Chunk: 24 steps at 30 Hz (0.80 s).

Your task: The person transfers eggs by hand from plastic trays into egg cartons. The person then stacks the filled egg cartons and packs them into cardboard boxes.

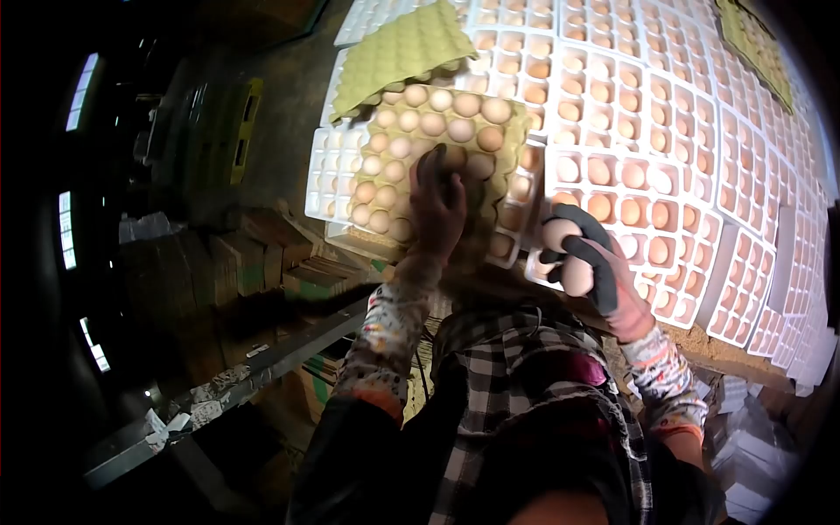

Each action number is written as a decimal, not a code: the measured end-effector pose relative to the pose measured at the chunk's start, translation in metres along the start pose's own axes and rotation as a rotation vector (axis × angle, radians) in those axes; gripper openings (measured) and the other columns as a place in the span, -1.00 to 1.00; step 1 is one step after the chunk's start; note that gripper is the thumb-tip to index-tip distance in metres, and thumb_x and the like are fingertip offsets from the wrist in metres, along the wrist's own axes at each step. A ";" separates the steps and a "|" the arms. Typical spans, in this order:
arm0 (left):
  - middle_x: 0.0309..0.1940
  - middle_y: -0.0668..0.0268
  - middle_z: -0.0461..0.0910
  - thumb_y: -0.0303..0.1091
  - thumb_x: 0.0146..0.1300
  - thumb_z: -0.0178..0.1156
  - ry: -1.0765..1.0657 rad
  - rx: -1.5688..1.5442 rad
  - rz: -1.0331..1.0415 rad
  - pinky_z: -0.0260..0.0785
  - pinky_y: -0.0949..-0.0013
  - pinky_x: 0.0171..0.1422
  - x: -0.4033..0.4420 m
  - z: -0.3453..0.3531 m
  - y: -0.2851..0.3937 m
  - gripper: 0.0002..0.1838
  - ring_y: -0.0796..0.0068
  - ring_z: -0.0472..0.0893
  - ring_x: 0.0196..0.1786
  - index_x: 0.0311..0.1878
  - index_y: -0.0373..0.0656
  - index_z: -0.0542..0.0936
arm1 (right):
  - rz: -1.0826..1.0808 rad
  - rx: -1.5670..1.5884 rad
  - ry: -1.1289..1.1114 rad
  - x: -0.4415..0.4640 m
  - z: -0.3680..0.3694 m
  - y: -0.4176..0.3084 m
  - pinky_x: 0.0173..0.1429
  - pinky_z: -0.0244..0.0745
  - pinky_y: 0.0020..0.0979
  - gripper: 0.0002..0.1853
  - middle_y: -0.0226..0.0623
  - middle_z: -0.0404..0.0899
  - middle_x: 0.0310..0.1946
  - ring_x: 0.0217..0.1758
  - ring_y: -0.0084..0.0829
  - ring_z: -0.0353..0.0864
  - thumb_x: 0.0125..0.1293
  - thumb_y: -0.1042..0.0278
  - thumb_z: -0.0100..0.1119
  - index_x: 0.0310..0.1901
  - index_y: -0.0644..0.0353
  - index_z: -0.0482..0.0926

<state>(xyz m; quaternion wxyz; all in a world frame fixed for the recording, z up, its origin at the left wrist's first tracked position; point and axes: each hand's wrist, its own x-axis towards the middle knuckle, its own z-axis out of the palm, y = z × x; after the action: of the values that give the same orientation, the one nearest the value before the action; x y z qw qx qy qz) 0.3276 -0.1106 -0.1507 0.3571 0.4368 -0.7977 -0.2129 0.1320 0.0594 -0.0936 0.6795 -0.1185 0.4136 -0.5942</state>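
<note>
My left hand (437, 206), in a dark-fingered glove, reaches over a yellowish pulp egg tray (522, 131). Its fingers are curled against an egg (453, 158) in that tray; how firmly they grip is partly hidden. Pale and brown eggs fill the tray's back and left cups, while bare cups show close to my body. On the right, my gloved right hand (604, 267) is closed on two eggs, one pale egg (560, 234) above another egg (577, 276). It hovers over the near edge of a white compartment tray (553, 179) holding eggs.
A yellowish pulp tray (402, 52) lies tilted behind the eggs, and another pulp tray (759, 48) lies at far right. Many white egg-filled trays cover the table. Cardboard boxes (254, 258) and a metal rail (219, 394) stand at left. Clear plastic packaging (757, 446) is at lower right.
</note>
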 end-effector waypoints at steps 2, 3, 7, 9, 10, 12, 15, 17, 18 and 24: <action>0.11 -0.05 0.42 -0.40 0.19 0.22 -0.019 0.250 0.177 0.32 0.04 0.24 0.000 0.006 -0.030 -0.48 -0.09 0.42 0.16 0.25 -0.16 0.41 | 0.006 0.004 -0.039 0.048 0.022 0.036 -0.21 0.54 -0.48 -0.53 -0.23 0.57 -0.04 -0.20 -0.47 0.61 0.39 0.33 0.08 0.30 0.24 0.34; 0.11 -0.06 0.41 -0.39 0.19 0.23 -0.036 0.365 0.270 0.31 0.04 0.25 0.004 0.008 -0.042 -0.47 -0.09 0.41 0.17 0.25 -0.14 0.42 | -0.028 -0.015 -0.043 0.071 0.028 0.053 -0.21 0.53 -0.52 -0.55 -0.26 0.57 -0.07 -0.22 -0.50 0.61 0.39 0.37 0.10 0.28 0.24 0.35; 0.13 0.01 0.37 -0.35 0.14 0.32 -0.147 0.113 0.271 0.30 0.06 0.25 0.031 -0.035 -0.052 -0.47 -0.05 0.39 0.15 0.20 -0.13 0.44 | -0.545 -0.885 0.194 0.109 0.063 0.088 -0.12 0.52 -0.44 -0.53 -0.18 0.53 -0.05 -0.18 -0.43 0.56 0.32 0.46 0.16 0.24 0.31 0.37; 0.05 0.04 0.47 -0.40 0.19 0.28 -0.085 0.049 0.272 0.33 0.09 0.22 0.059 -0.058 -0.067 -0.57 -0.01 0.45 0.11 0.14 -0.15 0.48 | -0.343 -0.633 0.368 0.092 0.097 0.082 0.02 0.50 -0.44 -0.49 -0.18 0.49 0.04 -0.06 -0.45 0.54 0.28 0.47 0.17 0.27 0.31 0.36; 0.05 0.04 0.47 -0.39 0.18 0.28 -0.130 0.026 0.282 0.33 0.08 0.21 0.076 -0.063 -0.076 -0.58 -0.02 0.44 0.11 0.12 -0.15 0.49 | -0.335 -0.573 0.423 0.088 0.100 0.093 0.01 0.50 -0.44 -0.49 -0.19 0.49 0.04 -0.07 -0.46 0.54 0.28 0.48 0.17 0.27 0.31 0.36; 0.06 0.06 0.48 -0.34 0.17 0.26 -0.217 0.002 0.336 0.31 0.05 0.20 0.109 -0.053 -0.089 -0.60 -0.02 0.43 0.12 0.11 -0.14 0.51 | -0.416 -0.636 0.535 0.085 0.112 0.119 0.12 0.43 -0.33 -0.47 -0.11 0.44 0.10 0.06 -0.31 0.47 0.23 0.51 0.17 0.26 0.31 0.35; 0.08 0.13 0.47 -0.13 0.19 0.25 -0.370 -0.001 0.599 0.21 0.01 0.25 0.143 -0.008 -0.081 -0.54 0.08 0.41 0.18 0.14 -0.06 0.51 | -0.763 -1.176 0.631 0.097 0.134 0.162 0.29 0.30 -0.15 -0.43 0.03 0.35 0.20 0.23 -0.03 0.35 0.16 0.51 0.19 0.24 0.32 0.33; 0.11 0.16 0.46 0.01 0.18 0.24 -0.519 0.064 0.628 0.13 0.00 0.30 0.153 0.024 -0.067 -0.45 0.12 0.39 0.22 0.20 -0.03 0.47 | -0.810 -1.405 0.620 0.101 0.138 0.167 0.30 0.24 -0.02 -0.41 0.11 0.33 0.20 0.22 0.15 0.32 0.12 0.42 0.25 0.22 0.32 0.33; 0.13 0.17 0.45 0.08 0.17 0.24 -0.705 0.142 0.617 0.10 -0.02 0.32 0.160 0.033 -0.058 -0.38 0.12 0.38 0.23 0.23 -0.02 0.43 | -0.759 -1.361 0.648 0.101 0.138 0.168 0.30 0.24 -0.01 -0.41 0.11 0.33 0.20 0.21 0.15 0.32 0.13 0.41 0.26 0.22 0.32 0.33; 0.08 0.14 0.52 -0.11 0.18 0.24 -0.817 -0.080 0.666 0.17 0.04 0.34 0.177 0.043 -0.067 -0.54 0.17 0.47 0.16 0.11 -0.12 0.55 | -0.655 -1.437 0.616 0.089 0.128 0.161 0.30 0.23 0.01 -0.38 0.12 0.31 0.21 0.24 0.17 0.30 0.11 0.38 0.29 0.22 0.31 0.33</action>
<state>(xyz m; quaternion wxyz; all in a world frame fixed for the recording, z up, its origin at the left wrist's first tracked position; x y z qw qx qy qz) 0.2677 -0.2950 -0.1550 0.0818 0.0271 -0.9588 -0.2708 0.3323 -0.0210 -0.1556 0.0897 -0.4682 0.8021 -0.3596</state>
